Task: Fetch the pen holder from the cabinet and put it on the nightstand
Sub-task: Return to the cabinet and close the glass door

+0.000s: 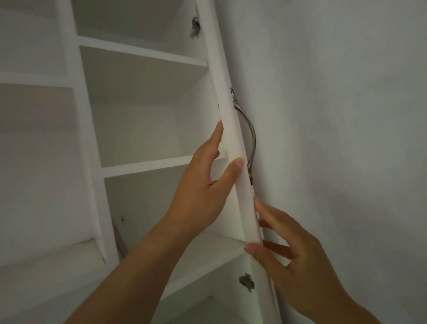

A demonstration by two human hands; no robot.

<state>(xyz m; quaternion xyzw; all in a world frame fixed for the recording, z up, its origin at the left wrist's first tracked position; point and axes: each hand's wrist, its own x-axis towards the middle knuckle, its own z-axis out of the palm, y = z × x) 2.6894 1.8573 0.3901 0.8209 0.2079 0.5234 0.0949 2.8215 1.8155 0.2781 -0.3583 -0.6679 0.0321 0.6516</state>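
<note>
- Left hand (205, 189), centre of the frame: fingers spread, palm toward the inner face of the cabinet door (233, 138). The thumb lies on the door's front edge just below mid-height; the fingertips reach up along the inner face. The hand is braced flat against the door, not closed around anything.
- Right hand (296, 264), lower right of the frame: the thumb presses the door's front edge below the left hand, and the fingers curl behind onto the outer face. The grip is a loose pinch on the door edge.
- The door is seen almost edge-on, running from top centre to bottom centre of the frame, standing open.
- A curved metal handle (247, 134) is mounted on the outer face of the door, just above and right of the left thumb. Neither hand touches it.
- Two metal hinges show on the inner face: one near the top (195, 28), one near the bottom (247, 282).
- The cabinet (83, 123) is white and fills the left half of the frame, with several shelves (141, 54) in view.
- A thin pinkish object (118, 239) leans at the lower left of the centre compartment; what it is cannot be told.
- The pen holder is not visible on any shelf in view.
- A plain pale wall (345, 93) occupies the right half of the frame.
</note>
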